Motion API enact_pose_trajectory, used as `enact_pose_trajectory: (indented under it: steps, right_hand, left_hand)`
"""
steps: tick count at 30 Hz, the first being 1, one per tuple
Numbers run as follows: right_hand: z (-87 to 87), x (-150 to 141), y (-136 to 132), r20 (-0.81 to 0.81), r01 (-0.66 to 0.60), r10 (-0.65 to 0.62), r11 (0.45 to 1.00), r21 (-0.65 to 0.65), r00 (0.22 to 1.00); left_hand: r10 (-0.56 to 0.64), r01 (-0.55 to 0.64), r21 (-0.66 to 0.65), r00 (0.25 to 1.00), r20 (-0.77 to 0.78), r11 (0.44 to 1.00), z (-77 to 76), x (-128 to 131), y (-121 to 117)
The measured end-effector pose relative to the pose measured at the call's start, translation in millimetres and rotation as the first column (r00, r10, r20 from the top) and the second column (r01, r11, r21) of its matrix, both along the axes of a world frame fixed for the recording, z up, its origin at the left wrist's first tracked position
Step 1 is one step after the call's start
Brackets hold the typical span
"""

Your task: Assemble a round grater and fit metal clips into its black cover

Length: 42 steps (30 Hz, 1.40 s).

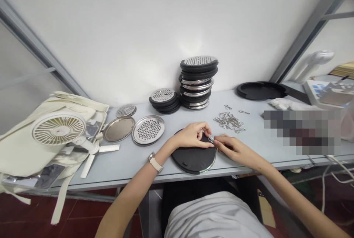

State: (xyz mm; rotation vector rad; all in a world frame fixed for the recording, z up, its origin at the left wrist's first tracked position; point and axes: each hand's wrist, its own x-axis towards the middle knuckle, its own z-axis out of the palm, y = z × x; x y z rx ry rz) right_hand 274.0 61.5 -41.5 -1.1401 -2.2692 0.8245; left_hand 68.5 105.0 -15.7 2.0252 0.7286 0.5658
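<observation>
A black round disc (190,157) with a shiny strip along its right edge lies near the table's front edge. Above its right rim is a small metal wire clip (211,139), pinched between both hands. My left hand (195,135) arches over the disc, thumb and fingers curled to the clip. From the right, my right hand (229,146) grips the same clip with thumb and fingertips. More wire clips (229,121) lie in a loose pile just beyond my right hand. How the clip meets the disc is hidden by the fingers.
A tall stack of black and metal discs (197,83) stands at the back, beside a shorter stack (163,101). Perforated metal plates (148,130) lie left. A white fan (59,129) rests on a cream bag (22,138). A black tray (261,91) sits back right.
</observation>
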Motion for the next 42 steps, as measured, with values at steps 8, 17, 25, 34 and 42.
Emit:
enact_pose_trajectory:
  steps: [8,17,25,34,42]
  right_hand:
    - [2.9,-0.8,-0.9,0.006,-0.01,0.01,1.0,0.007,1.0]
    - [0.5,0.1,-0.3,0.005,-0.001,0.001,1.0,0.006,1.0]
    - [-0.1,-0.1,-0.1,-0.01,-0.003,0.003,1.0,0.012,1.0]
    - [-0.3,0.5,-0.3,-0.009,-0.008,0.008,1.0,0.002,1.0]
    - [-1.2,0.8,-0.7,-0.023,0.017,-0.017,1.0,-0.003,1.0]
  left_hand:
    - [0.006,-0.006,0.001,0.999,-0.038,1.0,5.1,0.7,-1.5]
    - [-0.001,0.001,0.024,1.0,-0.019,1.0,2.8,-0.2,-1.0]
    - [0.003,-0.003,0.0,1.0,-0.007,1.0,2.7,1.0,-0.9]
    - [-0.052,0.051,0.028,0.998,0.047,0.998,1.9,-0.1,-0.1]
    - [-0.037,0.037,0.004,0.999,0.002,0.999,4.4,1.1,-1.3]
